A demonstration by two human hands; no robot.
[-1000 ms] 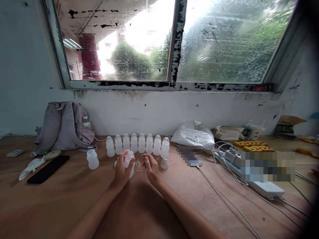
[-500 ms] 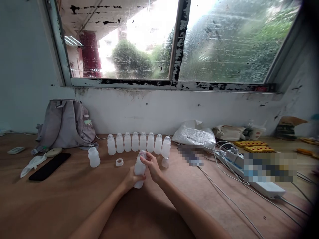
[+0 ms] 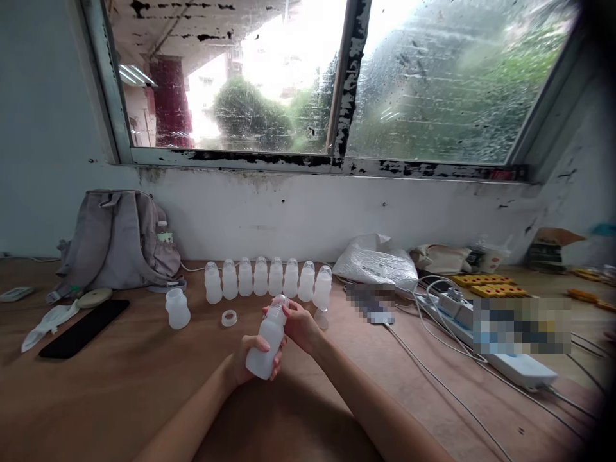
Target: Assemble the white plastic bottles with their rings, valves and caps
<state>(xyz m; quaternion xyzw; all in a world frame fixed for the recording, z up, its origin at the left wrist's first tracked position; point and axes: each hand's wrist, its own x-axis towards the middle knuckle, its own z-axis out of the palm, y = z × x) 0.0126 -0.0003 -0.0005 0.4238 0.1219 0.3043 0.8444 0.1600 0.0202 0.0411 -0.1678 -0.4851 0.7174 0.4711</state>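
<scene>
A frosted white baby bottle (image 3: 268, 338) is tilted above the table, its top leaning right and away from me. My left hand (image 3: 244, 358) wraps round the lower body. Around the clear cap at its upper end, the fingers of my right hand (image 3: 302, 326) are closed and partly hide it. An open bottle without a top (image 3: 178, 311) stands at the left. Between it and my hands lies a translucent collar ring (image 3: 230, 323). Several capped bottles (image 3: 260, 278) stand in a row behind. A small clear cap (image 3: 322, 319) sits by the row's right end.
A grey backpack (image 3: 120, 240), a black phone-like slab (image 3: 86, 328) and a white plastic bag (image 3: 51, 324) are at the left. To the right are a silvery padded bag (image 3: 378, 262), a white power strip (image 3: 520, 371), trailing cables and yellow blocks (image 3: 491, 285).
The bottle has come nearer to me and tilted further, its base swinging left. My left hand has turned round its body, while my right fingers stay at the top. The view has shifted slightly.
</scene>
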